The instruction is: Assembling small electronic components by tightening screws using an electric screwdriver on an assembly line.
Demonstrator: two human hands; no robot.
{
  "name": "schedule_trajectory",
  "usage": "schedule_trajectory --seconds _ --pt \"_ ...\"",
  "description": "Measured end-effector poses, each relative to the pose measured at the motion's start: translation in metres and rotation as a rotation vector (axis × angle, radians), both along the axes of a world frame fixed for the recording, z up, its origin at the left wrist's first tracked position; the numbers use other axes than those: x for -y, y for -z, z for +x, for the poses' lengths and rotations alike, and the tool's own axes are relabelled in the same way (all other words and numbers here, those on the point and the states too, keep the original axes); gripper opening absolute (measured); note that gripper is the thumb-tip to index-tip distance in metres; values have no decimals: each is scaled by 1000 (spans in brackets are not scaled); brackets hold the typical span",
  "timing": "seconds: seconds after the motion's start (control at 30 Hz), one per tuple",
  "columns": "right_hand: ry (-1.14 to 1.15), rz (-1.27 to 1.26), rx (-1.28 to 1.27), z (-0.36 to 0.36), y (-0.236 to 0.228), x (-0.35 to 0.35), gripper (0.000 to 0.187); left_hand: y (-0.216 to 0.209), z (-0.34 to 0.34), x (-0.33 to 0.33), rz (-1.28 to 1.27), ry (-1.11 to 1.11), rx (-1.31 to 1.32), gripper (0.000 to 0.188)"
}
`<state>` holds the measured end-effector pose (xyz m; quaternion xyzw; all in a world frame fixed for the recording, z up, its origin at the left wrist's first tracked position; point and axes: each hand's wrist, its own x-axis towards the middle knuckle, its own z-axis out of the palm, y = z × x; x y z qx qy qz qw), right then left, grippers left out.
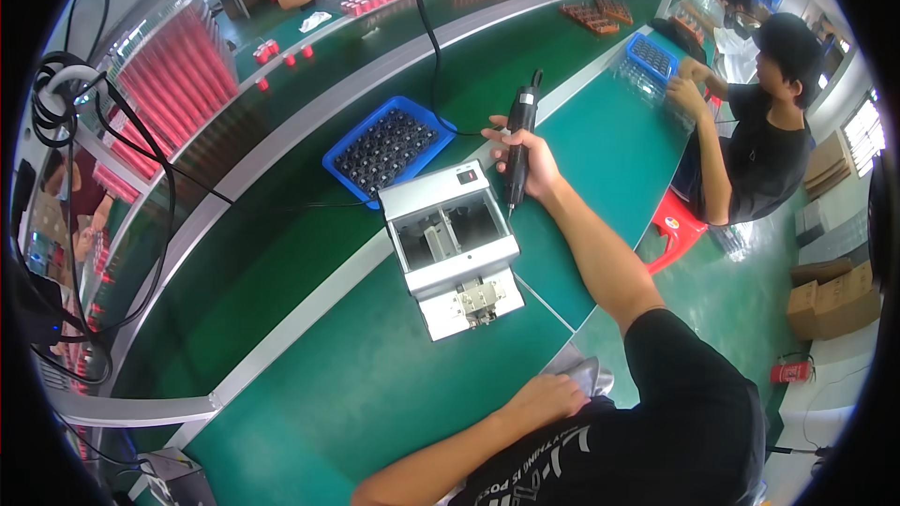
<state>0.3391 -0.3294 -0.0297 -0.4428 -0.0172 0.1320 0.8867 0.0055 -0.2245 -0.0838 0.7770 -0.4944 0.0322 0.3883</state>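
My right hand (536, 164) is wrapped round a black electric screwdriver (521, 122), held upright with its bit downward, just right of a white-and-grey screw feeder (466, 265). The index finger is partly extended. The feeder has a clear window on top and a small metal mechanism at its near end. My left hand (553, 397) rests low at the table's near edge, its fingers curled beside a shiny grey thing (589, 375). What it holds, if anything, is hidden. Behind the feeder stands a blue tray (401, 101) full of small black parts.
A dark cable hangs down to the screwdriver. On the right, a co-worker (764, 131) sits by another blue tray (634, 37) and a red stool (677, 225). Coiled black cables (61, 103) hang at left. Red cylinders (178, 66) stand stacked beyond the curved rail.
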Motion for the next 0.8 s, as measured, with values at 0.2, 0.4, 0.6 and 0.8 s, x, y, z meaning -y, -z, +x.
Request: schedule_trajectory --seconds 0.2,0.4,0.6,0.8 --pt "-34 -17 21 -3 -6 -2 64 -5 2 -3 134 72 -81 27" --pt "-57 9 24 1 0 3 60 -7 3 -2 146 71 -80 26" --pt "-75 -7 8 0 -2 1 57 -1 0 -1 72 35 -14 26" --pt "-56 -35 -40 0 0 4 51 -5 1 -2 55 35 9 25"
